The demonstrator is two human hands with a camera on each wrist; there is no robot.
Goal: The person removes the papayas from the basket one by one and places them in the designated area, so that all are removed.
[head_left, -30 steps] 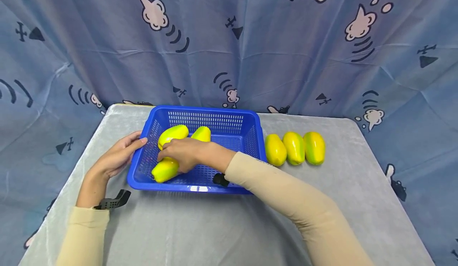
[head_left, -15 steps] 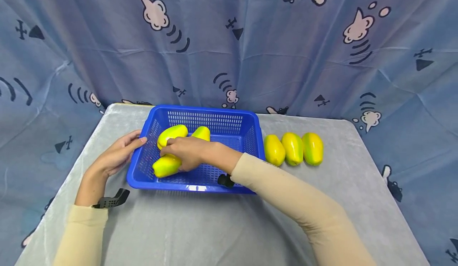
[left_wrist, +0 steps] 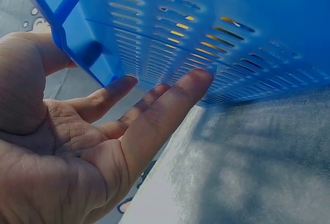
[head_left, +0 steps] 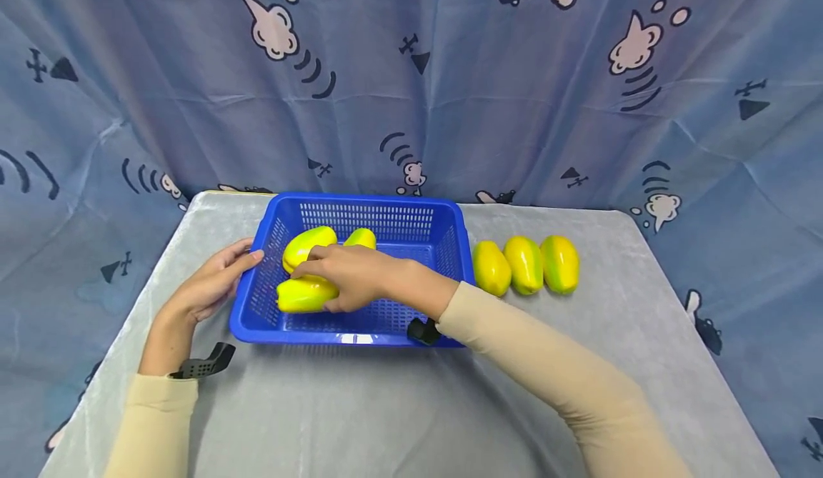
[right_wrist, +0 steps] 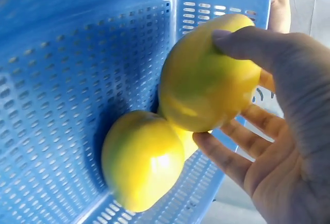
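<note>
A blue plastic basket [head_left: 379, 339] stands on the table with three yellow-green papayas inside. At its left end my left hand [head_left: 208, 281] grips the rim, thumb on top; in the left wrist view the fingers [left_wrist: 165, 116] reach under along the slotted outer wall. Inside, my right hand [head_left: 360, 274] holds a papaya [head_left: 303, 296] near the front left. The right wrist view shows the thumb over this papaya [right_wrist: 198, 80] and fingers curled below it. Behind it lies a second papaya [head_left: 308, 246]; a third papaya [head_left: 361, 238] is partly hidden by the hand.
Right of the basket, three more papayas stand side by side on the grey cloth: a left papaya [head_left: 491, 269], a middle papaya [head_left: 524, 265] and a right papaya [head_left: 560, 264]. A patterned blue curtain [head_left: 360, 121] hangs behind the table [head_left: 643, 364].
My right hand has shifted slightly right and back, and the papaya in it has swung from slanted to nearly level. My left hand stays at the basket's rim.
</note>
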